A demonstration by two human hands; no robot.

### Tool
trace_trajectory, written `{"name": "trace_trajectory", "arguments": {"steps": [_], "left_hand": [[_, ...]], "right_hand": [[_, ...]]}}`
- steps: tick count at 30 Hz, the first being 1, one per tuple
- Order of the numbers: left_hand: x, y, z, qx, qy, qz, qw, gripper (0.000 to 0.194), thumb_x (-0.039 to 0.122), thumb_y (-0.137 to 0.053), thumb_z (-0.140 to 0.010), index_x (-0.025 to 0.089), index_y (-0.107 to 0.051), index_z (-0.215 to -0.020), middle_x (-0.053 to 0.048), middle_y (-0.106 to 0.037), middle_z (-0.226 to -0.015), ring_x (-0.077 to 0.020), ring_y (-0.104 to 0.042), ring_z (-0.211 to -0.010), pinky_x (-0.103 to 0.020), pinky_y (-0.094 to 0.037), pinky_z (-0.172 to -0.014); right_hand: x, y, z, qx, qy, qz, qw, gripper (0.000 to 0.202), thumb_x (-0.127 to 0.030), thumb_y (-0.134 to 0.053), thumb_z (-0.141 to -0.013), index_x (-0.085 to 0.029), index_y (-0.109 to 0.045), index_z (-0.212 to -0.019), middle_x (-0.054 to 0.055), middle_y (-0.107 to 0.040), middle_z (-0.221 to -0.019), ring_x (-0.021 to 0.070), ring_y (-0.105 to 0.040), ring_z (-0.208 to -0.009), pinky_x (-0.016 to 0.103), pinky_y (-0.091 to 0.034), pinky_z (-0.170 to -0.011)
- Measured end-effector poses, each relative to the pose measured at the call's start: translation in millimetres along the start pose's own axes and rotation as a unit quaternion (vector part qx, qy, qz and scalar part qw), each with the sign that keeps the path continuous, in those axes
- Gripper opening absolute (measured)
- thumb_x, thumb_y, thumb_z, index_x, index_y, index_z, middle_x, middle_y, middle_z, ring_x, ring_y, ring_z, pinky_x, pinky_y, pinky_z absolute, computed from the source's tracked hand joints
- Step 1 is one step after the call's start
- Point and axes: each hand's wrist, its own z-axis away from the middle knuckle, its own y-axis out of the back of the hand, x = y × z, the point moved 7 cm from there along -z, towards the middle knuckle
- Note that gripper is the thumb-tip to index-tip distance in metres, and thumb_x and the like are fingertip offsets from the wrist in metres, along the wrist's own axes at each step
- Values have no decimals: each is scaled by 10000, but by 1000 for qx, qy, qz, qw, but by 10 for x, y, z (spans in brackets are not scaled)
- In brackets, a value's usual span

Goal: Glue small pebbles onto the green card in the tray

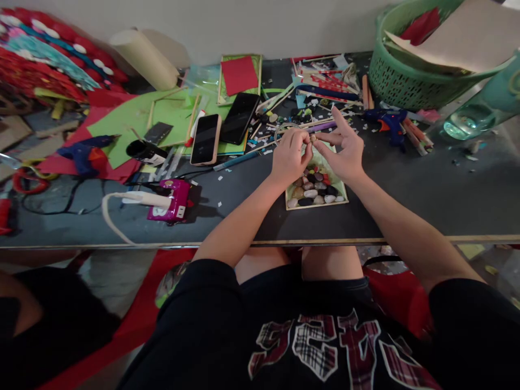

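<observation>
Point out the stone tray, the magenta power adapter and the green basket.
Stone tray (pixel 320 205): head view, on its near rim.
Magenta power adapter (pixel 178 199): head view, on its magenta casing.
Green basket (pixel 406 84): head view, on its perforated side wall.

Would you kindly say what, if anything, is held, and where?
A small tan roundish piece, held where left hand and right hand meet; gripped part unclear.
</observation>
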Motion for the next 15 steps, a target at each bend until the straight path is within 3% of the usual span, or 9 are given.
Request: {"name": "trace_trajectory", "arguments": {"steps": [4,10,15], "left_hand": [[33,40,2,-6,-22,1,1000,253,432,-343,-1106,241,-500,-1051,-88,-647,-1044,-252,-691,-1091,-443,-554,-972],[89,116,-4,3,-25,17,1000,259,448,-351,-1110,246,-509,-1082,-86,-662,-1065,-231,-697,-1078,-425,-564,-968],[47,94,-24,-2,-5,22,1000,322,502,-316,-1108,253,-520,-1091,-88,-664,-1068,-233,-699,-1090,-433,-566,-972]], "right_hand": [[96,-22,-18,6,-24,-40,999,945,-714,-710,-864,-257,-405,-1633,75,-781,-1221,273,-720,-1089,534,-587,-1095],[177,-124,-92,-60,-68,-180,979,1035,-800,-771,-732,-275,-476,-1573,43,-795,-1157,269,-757,-1079,508,-619,-1053],[166,-146,-102,-83,-81,-222,968,1057,-786,-804,-702,-284,-472,-1571,61,-775,-1215,289,-735,-1178,514,-596,-1092]]}}
